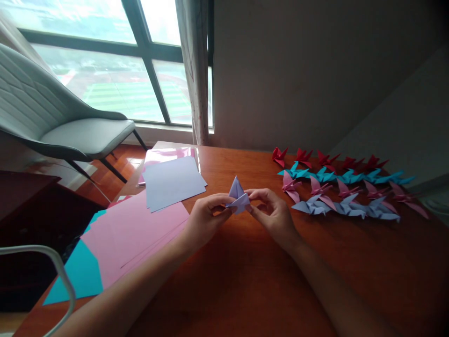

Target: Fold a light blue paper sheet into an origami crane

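Observation:
Both hands meet over the middle of the wooden table [245, 281] on a small, partly folded lavender paper piece [238, 195] with a point sticking up. My left hand [206, 216] pinches its left side between thumb and fingers. My right hand [271, 210] pinches the right side, fingers curled. The piece is held just above the tabletop.
Rows of finished paper cranes lie at the right: red [326, 160], teal [336, 177], pink [351, 191] and lavender [347, 207]. Flat sheets lie at the left: lavender [171, 182], pink [136, 234], teal [79, 276]. A grey chair [66, 131] stands by the window.

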A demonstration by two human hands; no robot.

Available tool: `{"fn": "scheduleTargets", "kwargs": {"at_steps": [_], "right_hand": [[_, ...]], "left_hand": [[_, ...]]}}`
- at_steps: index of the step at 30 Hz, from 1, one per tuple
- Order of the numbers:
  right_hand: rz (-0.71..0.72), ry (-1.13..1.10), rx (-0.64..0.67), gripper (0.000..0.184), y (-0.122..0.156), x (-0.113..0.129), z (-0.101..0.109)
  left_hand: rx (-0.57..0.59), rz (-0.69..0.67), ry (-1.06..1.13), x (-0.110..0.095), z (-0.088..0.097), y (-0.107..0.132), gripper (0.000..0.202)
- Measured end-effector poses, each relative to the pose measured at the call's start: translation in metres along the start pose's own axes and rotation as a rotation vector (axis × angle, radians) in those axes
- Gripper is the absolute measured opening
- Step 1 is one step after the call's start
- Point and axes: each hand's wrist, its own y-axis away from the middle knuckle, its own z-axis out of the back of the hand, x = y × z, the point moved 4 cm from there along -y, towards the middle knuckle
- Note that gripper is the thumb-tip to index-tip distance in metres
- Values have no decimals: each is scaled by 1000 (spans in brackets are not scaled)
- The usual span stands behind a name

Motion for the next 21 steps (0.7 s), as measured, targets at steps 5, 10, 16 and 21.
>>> {"fn": "scheduleTargets", "kwargs": {"at_steps": [5,10,16,21], "right_hand": [[-54,-8,18,46,-1,-5,0],[-71,21,18,34,-1,-6,2],[-57,41,47,23,-1,-1,2],[15,59,113,21,-1,8,-1]], "left_hand": [[-97,-101,-162,-10,-1,4,37],[-112,-148,-135,-12,-3,7,55],[-105,-130,-56,-9,0,3,34],[-104,-178,-204,-15,2,4,17]]}}
